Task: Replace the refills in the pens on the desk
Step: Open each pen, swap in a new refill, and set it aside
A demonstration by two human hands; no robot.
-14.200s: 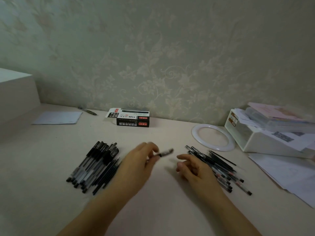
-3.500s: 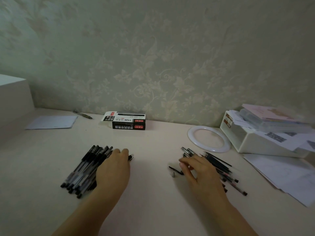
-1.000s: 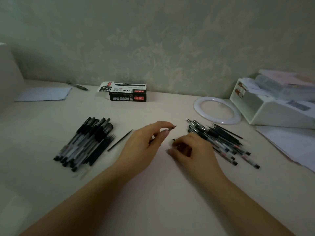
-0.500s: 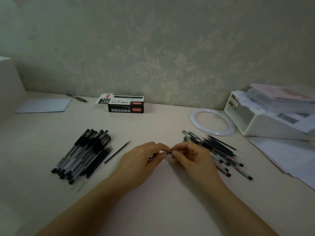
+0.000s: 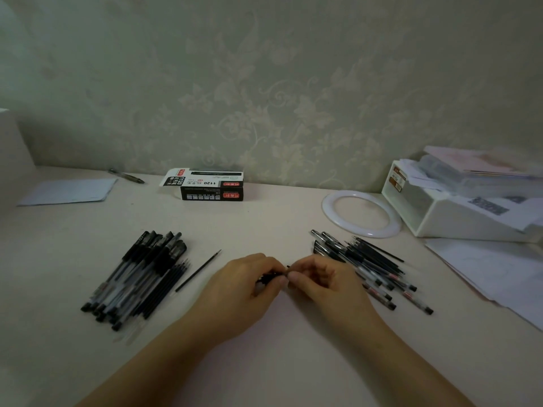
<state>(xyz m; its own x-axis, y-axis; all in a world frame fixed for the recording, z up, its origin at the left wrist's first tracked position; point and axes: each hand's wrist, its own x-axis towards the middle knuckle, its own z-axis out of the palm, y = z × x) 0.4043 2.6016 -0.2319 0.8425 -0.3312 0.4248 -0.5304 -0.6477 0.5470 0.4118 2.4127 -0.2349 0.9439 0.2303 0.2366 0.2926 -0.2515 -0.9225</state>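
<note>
Meeting at the centre of the desk, the left hand and the right hand both pinch one dark pen between curled fingertips; most of the pen is hidden by the fingers, so which part each hand holds cannot be told. Both forearms enter from the lower edge of the view.

Left of the hands lies a bundle of capped black pens, stacked roughly parallel, with loose refills along its right side. A single thin refill lies apart, between that bundle and the left hand, pointing up and to the right. Right of the hands lies a second, looser pile of pens, fanned out, partly behind the right hand.

Background items: a black-and-white refill box near the wall; a lone pen and a sheet of paper at far left; a white ring just beside a white storage bin loaded with papers; further loose sheets at right.
</note>
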